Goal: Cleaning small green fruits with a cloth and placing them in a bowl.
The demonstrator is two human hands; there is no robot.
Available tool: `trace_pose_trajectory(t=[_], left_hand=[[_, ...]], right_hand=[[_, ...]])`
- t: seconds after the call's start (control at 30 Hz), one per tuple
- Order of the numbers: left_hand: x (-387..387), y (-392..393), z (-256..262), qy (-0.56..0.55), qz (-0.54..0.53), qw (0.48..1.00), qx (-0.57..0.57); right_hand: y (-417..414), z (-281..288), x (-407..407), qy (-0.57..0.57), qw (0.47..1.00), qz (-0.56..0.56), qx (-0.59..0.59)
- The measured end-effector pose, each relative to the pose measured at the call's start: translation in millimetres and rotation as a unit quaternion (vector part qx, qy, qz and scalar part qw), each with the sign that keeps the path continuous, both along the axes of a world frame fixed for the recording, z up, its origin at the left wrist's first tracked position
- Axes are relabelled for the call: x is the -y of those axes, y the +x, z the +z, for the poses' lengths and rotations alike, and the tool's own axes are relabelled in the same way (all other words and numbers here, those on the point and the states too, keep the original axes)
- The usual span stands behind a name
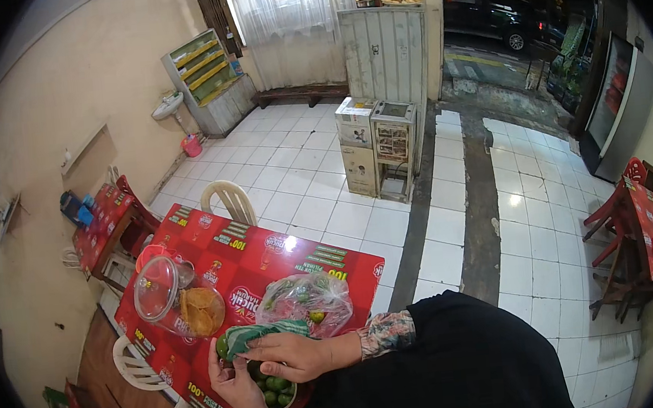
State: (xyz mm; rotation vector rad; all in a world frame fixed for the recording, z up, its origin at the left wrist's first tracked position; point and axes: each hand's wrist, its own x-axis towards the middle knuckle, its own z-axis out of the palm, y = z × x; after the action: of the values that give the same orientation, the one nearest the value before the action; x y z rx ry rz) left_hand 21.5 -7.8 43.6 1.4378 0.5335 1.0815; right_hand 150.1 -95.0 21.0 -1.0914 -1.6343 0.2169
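Note:
My left hand (236,384) holds a green lime (221,347) between thumb and fingers. With my right hand (296,355) I press a green-and-white cloth (270,329) against the lime's side. Below both hands stands a bowl (293,402) of green limes (272,390), partly hidden by my hands and sleeve. Just beyond my right hand lies a clear plastic bag (335,302) with limes inside, one of them yellowish (316,317). Everything rests on a table with a red printed cover (200,355).
Past my left hand is a clear container (183,327) of crackers (202,311), with a clear lid (156,289) and a red container (150,255) near it. White plastic chairs (227,198) flank the table. Cardboard boxes (359,169) stand on the tiled floor beside a tall partition (386,53).

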Motion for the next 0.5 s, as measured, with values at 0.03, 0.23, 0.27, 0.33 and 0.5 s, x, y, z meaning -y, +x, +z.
trace_pose_trajectory(t=[0.03, 0.23, 0.27, 0.33, 0.5], left_hand=[[0, -2, 0, -0.004, 0.000, 1.000, -0.014], [-7, -3, -15, 0.074, -0.049, 0.996, -0.009], [-9, -4, -16, 0.049, -0.049, 0.998, -0.003], [-5, -3, -10, 0.017, -0.046, 0.999, 0.009], [-4, -3, -3, 0.010, 0.000, 1.000, -0.008]], right_hand=[[0, 0, -3, 0.001, 1.000, 0.001, 0.000], [7, 15, -10, -0.003, 0.993, 0.009, -0.120], [6, 18, -7, 0.004, 0.996, -0.010, -0.088], [4, 17, -5, 0.010, 0.998, -0.023, -0.056], [2, 10, -3, 0.025, 0.999, -0.030, -0.005]])
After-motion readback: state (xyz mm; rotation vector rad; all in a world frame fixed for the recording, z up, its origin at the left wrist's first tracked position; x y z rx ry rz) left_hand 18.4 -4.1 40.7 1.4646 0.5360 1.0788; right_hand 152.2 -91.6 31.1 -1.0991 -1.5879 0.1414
